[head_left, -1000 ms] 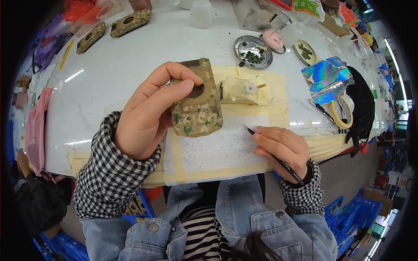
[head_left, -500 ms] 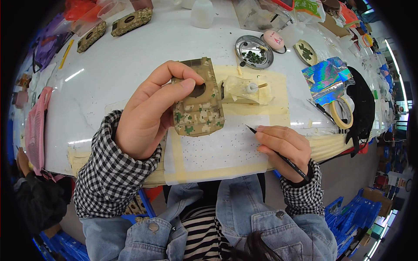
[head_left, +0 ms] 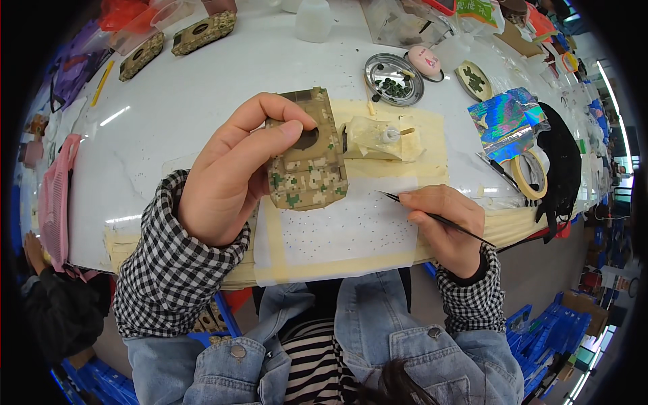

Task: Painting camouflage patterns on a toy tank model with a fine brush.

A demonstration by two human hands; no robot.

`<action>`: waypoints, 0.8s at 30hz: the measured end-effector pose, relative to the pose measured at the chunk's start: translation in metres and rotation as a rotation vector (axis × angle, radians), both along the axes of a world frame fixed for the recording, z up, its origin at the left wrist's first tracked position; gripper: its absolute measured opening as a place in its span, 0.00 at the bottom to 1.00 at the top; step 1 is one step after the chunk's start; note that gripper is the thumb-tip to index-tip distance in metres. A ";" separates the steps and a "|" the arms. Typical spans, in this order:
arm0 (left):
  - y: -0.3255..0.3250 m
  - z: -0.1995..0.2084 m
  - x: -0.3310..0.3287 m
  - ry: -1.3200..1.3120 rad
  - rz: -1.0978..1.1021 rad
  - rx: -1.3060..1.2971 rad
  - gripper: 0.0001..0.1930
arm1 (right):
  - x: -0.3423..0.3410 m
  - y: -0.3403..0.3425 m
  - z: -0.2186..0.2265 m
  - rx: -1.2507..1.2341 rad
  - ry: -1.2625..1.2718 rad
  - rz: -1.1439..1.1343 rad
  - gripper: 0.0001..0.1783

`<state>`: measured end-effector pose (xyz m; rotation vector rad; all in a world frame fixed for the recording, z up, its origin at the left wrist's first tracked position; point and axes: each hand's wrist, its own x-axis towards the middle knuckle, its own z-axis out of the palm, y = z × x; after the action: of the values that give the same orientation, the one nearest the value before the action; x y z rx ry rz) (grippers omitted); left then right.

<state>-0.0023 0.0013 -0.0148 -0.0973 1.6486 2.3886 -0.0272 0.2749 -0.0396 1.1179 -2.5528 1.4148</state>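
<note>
Head view: your left hand [head_left: 226, 165] holds a boxy camouflage casing [head_left: 307, 179] upright above the worktable [head_left: 158, 101], thumb and forefinger pinched at its round hole, the remaining fingers tucked behind. Its shell looks hard and matt, with bevelled lower corners, and is patterned in small square blocks of tan, brown, cream and green. Your right hand [head_left: 451, 226] has thumb and fingers drawn narrow around a slim dark tool [head_left: 455, 226] with a needle-fine end. That tip points toward the casing, well apart from it, over a smooth white sheet [head_left: 324, 246] sprinkled with tiny dark specks; whether it touches the sheet, you cannot tell from here. Pale yellow tape edges the sheet.

Just right of the casing sits a crinkled, cream-coloured wrapped block [head_left: 368, 142] with a stubby white knob [head_left: 391, 136] on it. Farther back, a shiny round metal dish [head_left: 421, 86] holds dark green bits, beside a glossy pink oval object [head_left: 424, 62]. Rippled iridescent foil [head_left: 506, 125] lies at the right, near a ring-shaped tape roll [head_left: 536, 194]. Gingham cuffs [head_left: 179, 263] wrap both your wrists.
</note>
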 end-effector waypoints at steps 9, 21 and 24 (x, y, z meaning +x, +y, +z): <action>0.001 0.002 0.001 -0.011 0.014 0.020 0.09 | 0.002 0.002 -0.003 -0.055 -0.131 -0.084 0.07; -0.001 0.000 0.001 0.001 0.003 -0.026 0.08 | 0.001 0.002 -0.004 -0.045 -0.127 -0.095 0.07; 0.000 0.000 0.001 -0.002 0.003 -0.015 0.09 | 0.000 0.002 -0.003 -0.021 -0.076 -0.054 0.08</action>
<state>-0.0015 0.0012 -0.0145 -0.1047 1.6668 2.3784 -0.0268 0.2768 -0.0422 1.0030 -2.5907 1.4968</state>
